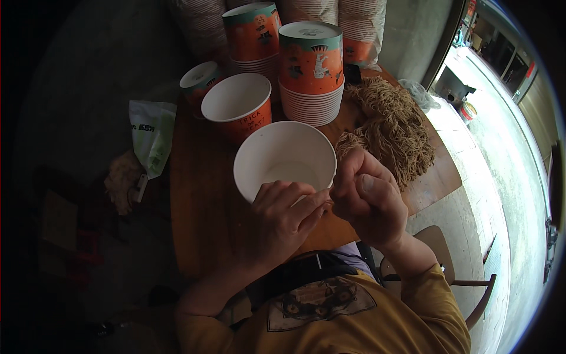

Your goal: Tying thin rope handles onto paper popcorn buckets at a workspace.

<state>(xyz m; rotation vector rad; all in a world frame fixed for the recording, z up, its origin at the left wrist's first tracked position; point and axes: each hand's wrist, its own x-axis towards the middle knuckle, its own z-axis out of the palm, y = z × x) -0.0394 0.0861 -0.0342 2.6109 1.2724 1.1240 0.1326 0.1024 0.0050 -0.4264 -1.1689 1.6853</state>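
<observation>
A paper bucket [286,154], white inside, stands tilted toward me at the front of the wooden table. My left hand [283,218] overlaps its near rim, thumb and fingers pinched together. Beside the right part of that rim, my right hand [371,197] is closed, its fingers curled in and the thumb pressed on them. The fingertips of both hands nearly meet. Whatever is pinched between them is too small or hidden to make out. A heap of tan cords [392,127] lies just beyond my right hand.
Behind stand an orange bucket [239,106], a tall upside-down bucket stack [311,74], another stack [253,35] and a smaller bucket [200,76]. Plastic-wrapped stacks [309,10] line the wall. A white-green bag [152,135] is left of the table [200,236]; a chair [436,248] is at right.
</observation>
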